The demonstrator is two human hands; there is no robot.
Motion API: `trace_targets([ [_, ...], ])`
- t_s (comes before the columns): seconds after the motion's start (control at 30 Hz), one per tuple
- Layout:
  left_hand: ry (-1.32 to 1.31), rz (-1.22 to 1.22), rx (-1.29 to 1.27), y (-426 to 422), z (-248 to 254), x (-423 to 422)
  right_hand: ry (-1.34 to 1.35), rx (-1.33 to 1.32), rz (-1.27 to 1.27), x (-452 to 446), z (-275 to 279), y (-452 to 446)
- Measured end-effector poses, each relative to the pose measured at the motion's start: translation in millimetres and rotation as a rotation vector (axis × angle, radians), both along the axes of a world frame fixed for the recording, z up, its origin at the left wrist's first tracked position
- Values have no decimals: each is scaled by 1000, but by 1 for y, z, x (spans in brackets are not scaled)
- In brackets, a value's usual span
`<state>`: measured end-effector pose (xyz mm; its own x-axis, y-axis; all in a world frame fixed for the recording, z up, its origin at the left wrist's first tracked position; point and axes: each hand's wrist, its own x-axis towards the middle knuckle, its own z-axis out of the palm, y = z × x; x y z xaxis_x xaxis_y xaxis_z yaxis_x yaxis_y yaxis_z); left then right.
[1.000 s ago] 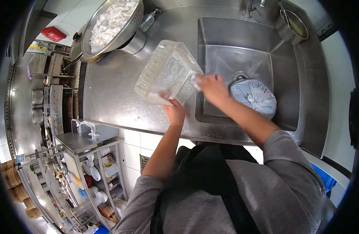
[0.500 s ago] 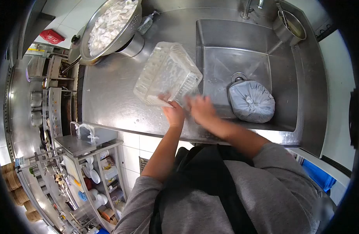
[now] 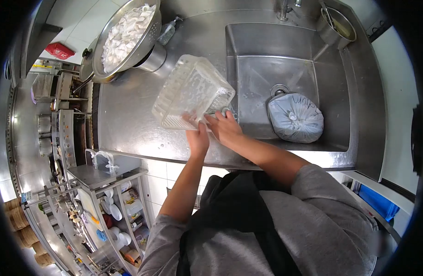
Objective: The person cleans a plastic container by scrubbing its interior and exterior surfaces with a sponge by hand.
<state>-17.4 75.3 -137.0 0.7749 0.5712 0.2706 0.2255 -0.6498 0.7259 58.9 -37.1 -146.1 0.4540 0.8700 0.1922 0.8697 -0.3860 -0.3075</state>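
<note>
Translucent basket (image 3: pixel 193 94) held over the surface (image 3: pixel 128 122)
Its near rim is pinched by the left hand (image 3: pixel 197 140); the right hand's (image 3: pixel 224 130) grip cannot be told. Probably light, slightly flexible; best held by the rim.

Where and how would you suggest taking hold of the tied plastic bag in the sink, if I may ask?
I would pinch the gathered neck of the plastic bag, coming straight down from above. It faces up, with creases running into it, while the rounded sides look harder to grip. The sink leaves that approach open.
</note>
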Motion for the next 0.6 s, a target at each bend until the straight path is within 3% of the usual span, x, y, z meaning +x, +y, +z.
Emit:
trace_targets([
  [0.03,91,-13,89,6,15,-7,-18,-20,11,3,-1,-1],
  [0.1,-246,6,-234,18,48,-7,-132,-2,-13,1,-3,-1],
  [0.17,-422,-26,-352,11,137,17,-287,65,-19,0,5,-7],
  [0.23,-86,-167,220,35,188,42,-264,35,0,1,6,-6],
  [0.3,304,-364,224,51,212,69,-235,4,37,4,7,-5],
  [0.33,302,-362,229,46,223,83,-238,9,36,6,7,-6],
  [0.4,746,-229,362,26,239,102,-376,-34,82,12,7,-6],
  [0.53,504,-222,308,36,226,95,-400,-165,-19,52,20,-4],
  [0.6,178,-190,109,34,211,75,-322,-159,-219,76,28,-9],
])
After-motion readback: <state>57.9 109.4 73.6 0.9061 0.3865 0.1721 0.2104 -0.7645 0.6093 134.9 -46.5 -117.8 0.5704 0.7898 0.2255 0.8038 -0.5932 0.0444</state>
